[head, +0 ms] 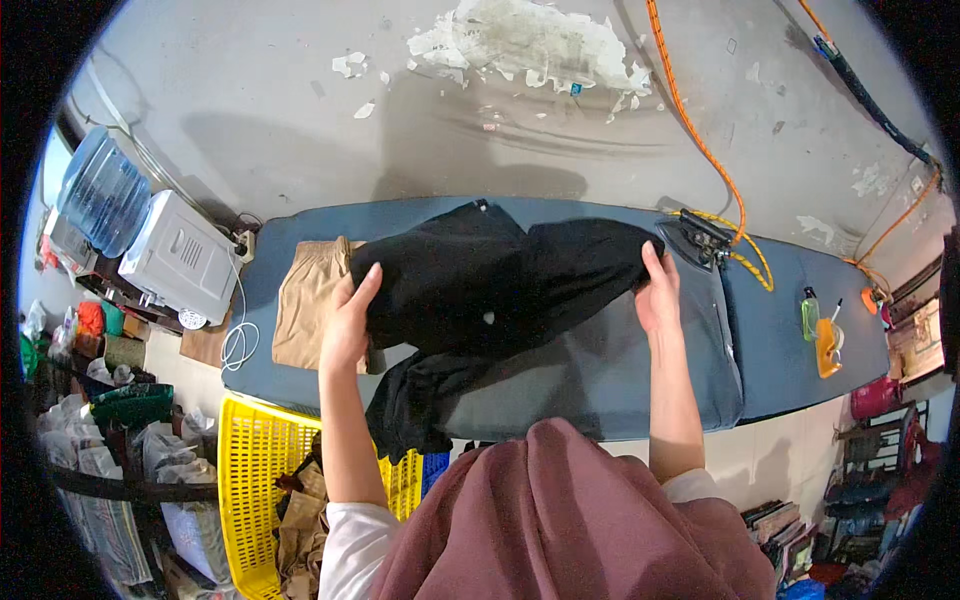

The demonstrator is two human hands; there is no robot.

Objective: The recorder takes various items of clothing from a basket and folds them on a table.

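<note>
A black cloth garment point(480, 285) is stretched between my two hands above the grey-blue padded ironing table point(600, 397). My left hand point(349, 315) grips its left end, thumb on top. At the opposite end, my right hand point(658, 289) pinches an edge of the cloth. A loose part of the garment hangs over the table's front edge. Tan folded trousers point(311, 307) lie flat by my left hand, partly covered by the black cloth. Just beyond my right hand, a clothes iron point(694, 238) rests on the table with yellow and orange cords attached.
Below the table's front left stands a yellow plastic basket point(259, 480) holding crumpled clothes point(304, 532). A white appliance point(180, 255) and a blue water bottle point(105, 191) are at the left. A green bottle point(809, 315) stands at the right. An orange cord point(679, 97) hangs from above.
</note>
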